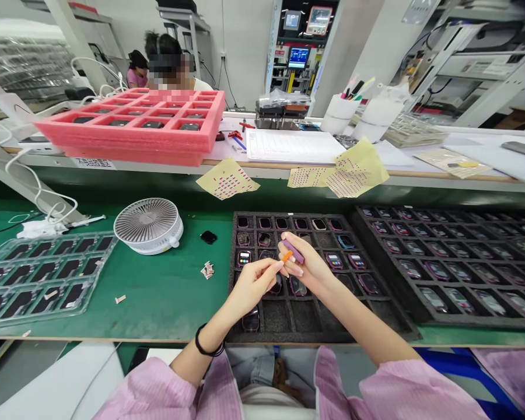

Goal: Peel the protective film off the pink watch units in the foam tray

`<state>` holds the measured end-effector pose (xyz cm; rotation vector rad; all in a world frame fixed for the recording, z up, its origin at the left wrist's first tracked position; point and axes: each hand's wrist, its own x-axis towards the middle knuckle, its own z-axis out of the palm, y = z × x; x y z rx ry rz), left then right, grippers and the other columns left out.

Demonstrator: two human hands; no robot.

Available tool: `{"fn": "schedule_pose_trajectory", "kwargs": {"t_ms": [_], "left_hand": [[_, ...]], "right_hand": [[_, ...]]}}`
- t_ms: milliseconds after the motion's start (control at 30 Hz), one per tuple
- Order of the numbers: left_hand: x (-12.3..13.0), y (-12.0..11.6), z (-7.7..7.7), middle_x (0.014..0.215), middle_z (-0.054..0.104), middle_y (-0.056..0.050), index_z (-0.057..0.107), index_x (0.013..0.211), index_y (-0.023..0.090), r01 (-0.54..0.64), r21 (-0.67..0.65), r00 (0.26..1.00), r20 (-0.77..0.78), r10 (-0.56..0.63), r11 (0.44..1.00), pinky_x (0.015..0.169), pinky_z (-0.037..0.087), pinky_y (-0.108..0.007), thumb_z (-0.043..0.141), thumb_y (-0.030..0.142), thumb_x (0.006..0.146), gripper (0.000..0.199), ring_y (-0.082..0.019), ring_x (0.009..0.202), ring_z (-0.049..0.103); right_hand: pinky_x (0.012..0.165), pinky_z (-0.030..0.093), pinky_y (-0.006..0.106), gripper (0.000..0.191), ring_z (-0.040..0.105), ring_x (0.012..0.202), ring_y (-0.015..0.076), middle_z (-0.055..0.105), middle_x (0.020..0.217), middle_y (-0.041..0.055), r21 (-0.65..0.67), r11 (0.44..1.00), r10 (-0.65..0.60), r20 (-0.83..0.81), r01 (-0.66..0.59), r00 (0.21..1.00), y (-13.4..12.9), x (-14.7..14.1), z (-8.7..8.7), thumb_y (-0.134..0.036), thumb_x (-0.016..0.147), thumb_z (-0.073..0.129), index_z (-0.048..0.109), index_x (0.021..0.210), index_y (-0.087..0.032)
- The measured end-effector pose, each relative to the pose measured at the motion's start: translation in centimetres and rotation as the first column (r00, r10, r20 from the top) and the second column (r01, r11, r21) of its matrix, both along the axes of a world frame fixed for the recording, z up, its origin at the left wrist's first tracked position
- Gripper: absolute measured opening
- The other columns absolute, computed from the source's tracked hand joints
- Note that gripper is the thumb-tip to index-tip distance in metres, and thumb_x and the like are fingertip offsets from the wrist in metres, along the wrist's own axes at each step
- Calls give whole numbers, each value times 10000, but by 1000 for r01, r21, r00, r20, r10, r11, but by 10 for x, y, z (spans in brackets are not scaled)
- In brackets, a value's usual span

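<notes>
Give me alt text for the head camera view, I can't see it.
The left hand pinches a small orange piece and the right hand a small purple piece above a black foam tray of watch-like devices. A white desk fan sits on the green bench mat, with a pink foam tray on the shelf beyond.

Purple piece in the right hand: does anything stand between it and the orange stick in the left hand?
Nothing visible does: the orange stick in the left hand reaches straight to the purple piece held by the right hand.
</notes>
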<state>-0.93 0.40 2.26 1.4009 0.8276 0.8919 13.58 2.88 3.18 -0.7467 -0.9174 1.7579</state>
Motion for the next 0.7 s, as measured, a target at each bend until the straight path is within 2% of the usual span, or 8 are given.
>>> {"fn": "schedule_pose_trajectory", "kwargs": {"t_ms": [200, 367, 433, 533, 700], "left_hand": [[-1, 3, -1, 426, 336, 86, 617, 754, 137, 5, -12, 1000, 3, -5, 1000, 398, 199, -205, 467, 478, 868, 390, -48, 376, 242], [-3, 5, -2, 423, 327, 89, 627, 755, 130, 27, -44, 1000, 10, -27, 999, 384, 176, -201, 485, 498, 858, 408, -38, 364, 224], [-1, 4, -3, 424, 318, 92, 616, 739, 131, 32, -70, 998, 47, -29, 997, 377, 165, -199, 509, 525, 839, 420, -33, 360, 210], [3, 4, -7, 427, 308, 98, 593, 732, 136, 30, -97, 992, 128, -18, 995, 367, 151, -192, 537, 558, 814, 433, -26, 355, 189], [6, 5, -20, 404, 318, 101, 574, 720, 143, -3, -124, 988, 152, 22, 992, 355, 151, -179, 540, 586, 805, 453, -23, 339, 200]], "right_hand": [[355, 326, 188, 322, 287, 282, 27, 408, 447, -107, -6, 1000, 8, -24, -8, 1000, 1, 0, -1, -407, 814, 635, 449, 654, -199], [330, 201, 167, 241, 279, 290, 24, 445, 462, -105, 71, 994, -86, 68, 81, 994, 0, 1, -3, -374, 816, 647, 494, 752, -199], [323, 173, 162, 285, 211, 279, 14, 407, 439, -119, 20, 999, -30, 20, 30, 999, 0, -1, -4, -405, 796, 660, 469, 732, -203], [322, 205, 161, 375, 133, 280, 12, 332, 397, -136, -76, 996, 40, -102, -48, 994, 0, -6, -5, -453, 752, 686, 416, 667, -206], [332, 236, 175, 399, 128, 298, 26, 301, 366, -127, -100, 995, -39, -109, 28, 993, 1, -9, -10, -408, 760, 688, 378, 605, -211]]}}
